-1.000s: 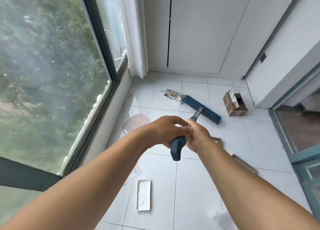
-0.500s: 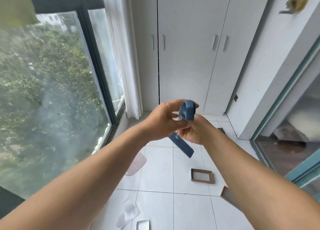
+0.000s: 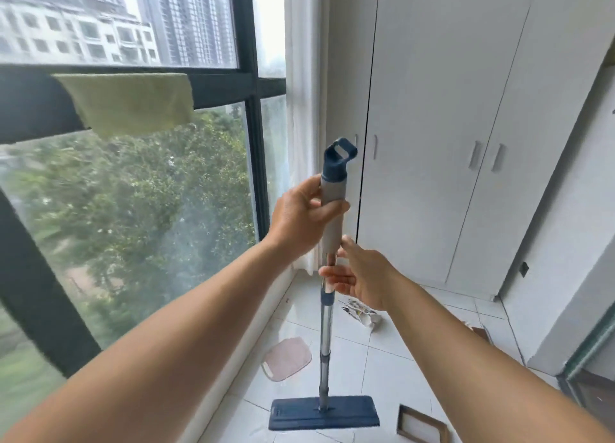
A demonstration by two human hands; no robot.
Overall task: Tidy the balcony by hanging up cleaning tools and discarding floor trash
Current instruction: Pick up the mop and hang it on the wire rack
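A flat mop stands upright in front of me, its metal pole (image 3: 324,336) rising from a dark blue head (image 3: 322,412) that rests on the floor tiles. My left hand (image 3: 301,217) is shut around the grey grip just below the blue hanging loop (image 3: 339,156). My right hand (image 3: 361,277) sits lower on the pole with its fingers loosely spread, touching the shaft. Trash lies on the floor: a crumpled wrapper (image 3: 361,312), a pink pad (image 3: 288,357) and a small brown-edged box lid (image 3: 421,426).
A large dark-framed window (image 3: 253,163) runs along the left, with a yellow-green cloth (image 3: 129,101) draped over its crossbar. White cabinet doors (image 3: 442,143) fill the far wall. A sliding door frame (image 3: 579,352) is at the right.
The mop has gone from lying on the floor to standing upright. My left hand now grips the handle top and my right hand has slid down the pole. My view has risen.
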